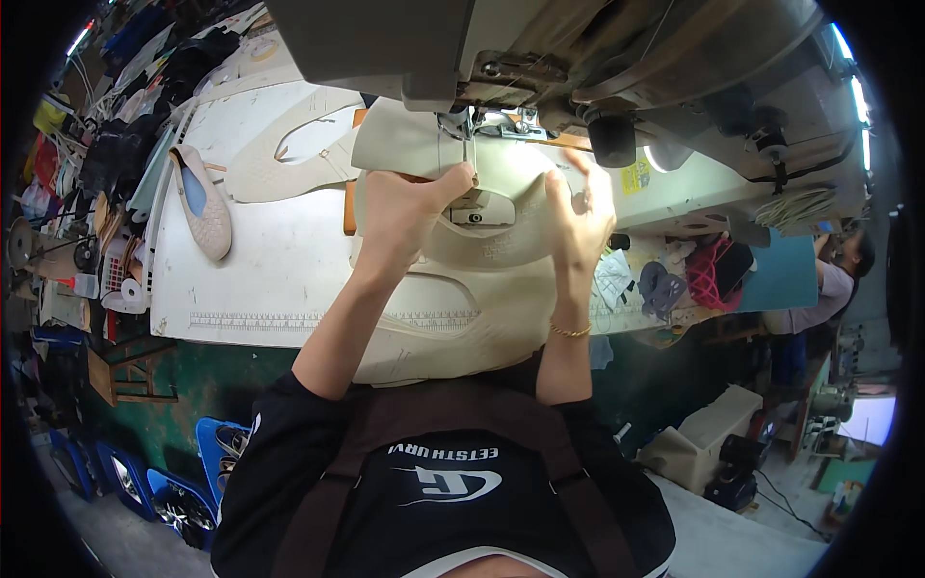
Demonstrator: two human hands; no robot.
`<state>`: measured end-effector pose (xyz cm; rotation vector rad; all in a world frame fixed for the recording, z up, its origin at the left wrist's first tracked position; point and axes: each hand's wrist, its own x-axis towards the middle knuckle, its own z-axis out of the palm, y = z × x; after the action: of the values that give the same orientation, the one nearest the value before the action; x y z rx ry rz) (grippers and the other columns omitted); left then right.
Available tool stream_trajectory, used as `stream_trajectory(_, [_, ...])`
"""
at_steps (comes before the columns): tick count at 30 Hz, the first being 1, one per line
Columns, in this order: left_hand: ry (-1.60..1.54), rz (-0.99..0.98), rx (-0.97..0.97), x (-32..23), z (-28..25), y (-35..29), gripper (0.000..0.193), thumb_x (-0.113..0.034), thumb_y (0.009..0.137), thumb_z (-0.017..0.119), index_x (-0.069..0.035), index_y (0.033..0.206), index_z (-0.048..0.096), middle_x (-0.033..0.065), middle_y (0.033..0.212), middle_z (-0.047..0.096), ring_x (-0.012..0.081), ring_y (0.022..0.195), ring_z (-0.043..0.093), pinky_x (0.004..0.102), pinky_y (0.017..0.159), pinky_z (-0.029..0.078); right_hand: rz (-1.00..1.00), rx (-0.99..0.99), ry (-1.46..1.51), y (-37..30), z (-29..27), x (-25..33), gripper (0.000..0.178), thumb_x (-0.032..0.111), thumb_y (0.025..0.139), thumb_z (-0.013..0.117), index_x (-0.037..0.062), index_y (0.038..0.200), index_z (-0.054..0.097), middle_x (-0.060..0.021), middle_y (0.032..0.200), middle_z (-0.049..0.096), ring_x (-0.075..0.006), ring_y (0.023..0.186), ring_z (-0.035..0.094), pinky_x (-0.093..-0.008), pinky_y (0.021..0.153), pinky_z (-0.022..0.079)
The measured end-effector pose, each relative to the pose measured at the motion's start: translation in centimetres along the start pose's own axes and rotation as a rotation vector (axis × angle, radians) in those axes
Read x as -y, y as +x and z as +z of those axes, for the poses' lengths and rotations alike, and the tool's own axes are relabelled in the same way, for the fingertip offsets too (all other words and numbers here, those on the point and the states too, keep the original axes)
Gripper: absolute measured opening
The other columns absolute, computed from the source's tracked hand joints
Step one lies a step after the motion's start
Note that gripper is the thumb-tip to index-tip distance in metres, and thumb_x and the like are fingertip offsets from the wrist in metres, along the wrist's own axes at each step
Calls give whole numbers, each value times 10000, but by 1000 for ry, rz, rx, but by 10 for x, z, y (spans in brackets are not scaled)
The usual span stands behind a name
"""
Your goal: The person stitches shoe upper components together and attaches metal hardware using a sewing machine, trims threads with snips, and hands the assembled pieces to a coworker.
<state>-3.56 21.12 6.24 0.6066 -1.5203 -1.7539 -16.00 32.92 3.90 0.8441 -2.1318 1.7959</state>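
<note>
A cream shoe upper piece (pixel 501 249), curved with an opening in its middle, lies under the presser foot (pixel 469 122) of a sewing machine (pixel 540 77). My left hand (pixel 409 207) is closed on its left part, the thumb tip pressed down just before the needle. On the right, my right hand (pixel 584 207) grips the piece's edge between thumb and fingers. Some of the fingers on both hands are partly hidden. More cream pieces (pixel 453 352) drape over the table's near edge, below my wrists.
Left on the white table (pixel 260 270) are a finished beige shoe (pixel 207 207) and flat cream uppers (pixel 260 173). A ruler strip (pixel 251 320) runs along the near edge. Cloth scraps (pixel 665 289) lie at right; another person (pixel 829 284) sits beyond. Blue crates (pixel 178 501) stand on the floor.
</note>
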Motion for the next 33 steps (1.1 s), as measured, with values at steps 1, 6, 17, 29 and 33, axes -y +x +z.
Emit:
stream_trajectory(1, [-43, -33, 2, 0, -1, 0, 199, -49, 685, 684, 18, 854, 603, 51, 793, 612, 105, 690, 574, 242, 636, 474, 131, 159, 10, 6, -5, -2, 151, 87, 749, 651, -43, 814, 609, -9, 689, 522, -61, 590, 421, -200, 544, 340])
stream_trajectory(6, [-182, -106, 21, 2, -3, 2, 168, -54, 681, 681, -3, 824, 609, 38, 762, 603, 105, 705, 566, 243, 651, 457, 256, 294, 363, 13, -18, 1, 93, 58, 778, 631, -31, 754, 617, 42, 644, 507, -35, 606, 403, -182, 552, 320])
stream_trajectory(17, [-149, -178, 87, 2, -6, 22, 77, -79, 723, 655, -55, 759, 591, 11, 699, 570, 60, 580, 432, 209, 504, 309, 328, 227, 512, 22, -12, 6, 66, 4, 779, 612, -60, 793, 614, -20, 720, 581, -54, 650, 500, -190, 631, 416])
stream_trajectory(29, [-203, -229, 134, 0, -13, 32, 69, -48, 722, 647, -70, 693, 588, -26, 603, 502, 42, 534, 400, 203, 480, 288, 349, 200, 576, 25, -5, -3, 83, 2, 772, 633, -35, 723, 577, -1, 676, 531, -51, 621, 458, -195, 600, 392])
stream_trajectory(33, [-206, -267, 99, 0, -12, 33, 84, -37, 720, 650, -69, 677, 585, -30, 588, 481, 42, 526, 388, 206, 479, 281, 353, 192, 541, 25, -4, 1, 128, -4, 766, 636, -10, 675, 546, 15, 657, 500, -47, 603, 437, -192, 574, 372])
